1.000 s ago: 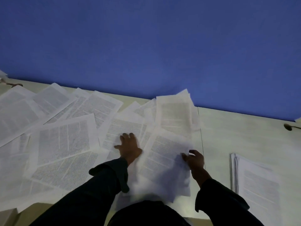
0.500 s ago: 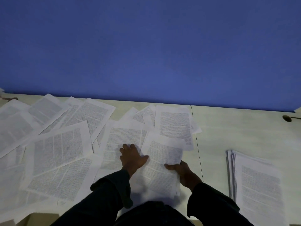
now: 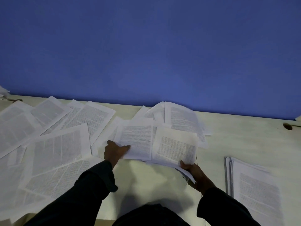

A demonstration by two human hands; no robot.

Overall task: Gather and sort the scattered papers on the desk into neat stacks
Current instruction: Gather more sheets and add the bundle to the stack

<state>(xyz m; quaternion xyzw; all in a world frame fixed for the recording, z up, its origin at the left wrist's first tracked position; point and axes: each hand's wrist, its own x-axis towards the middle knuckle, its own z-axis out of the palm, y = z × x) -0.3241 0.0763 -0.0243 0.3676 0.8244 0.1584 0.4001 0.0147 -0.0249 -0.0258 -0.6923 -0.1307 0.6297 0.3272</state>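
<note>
Across the left half of the pale desk (image 3: pixel 244 144), scattered papers (image 3: pixel 57 144) lie flat and overlapping, printed sides up, their long axes mostly slanting from near left to far right, some fanned at other angles; they reach from the near edge almost to the blue wall (image 3: pixel 146 46) at the far side. Just right of them, near the middle, the left hand (image 3: pixel 114 151) in a dark sleeve (image 3: pixel 91 185) grips the near left corner of a printed sheet (image 3: pixel 138 141), thumb on top and pointing right, the other fingers hidden beneath the paper. That sheet runs lengthwise from near to far and overlaps its neighbours. Beside it to the right, a second sheet (image 3: pixel 176 147) tilts a little clockwise, its near edge raised off the desk together with several pages under it. Beyond these, at the far side, more pages (image 3: pixel 180 118) curl upward close to the wall. The right hand (image 3: pixel 193 172) clasps the near right corner of the raised bundle, fingers curled round its edge. Well apart to the right, a neat stack (image 3: pixel 255 190) lies flat, long axis running near to far and leaning slightly toward the near right, its edges roughly squared. Far right, a small dark object (image 3: pixel 287 126), too blurred to identify, rests on the desk.
</note>
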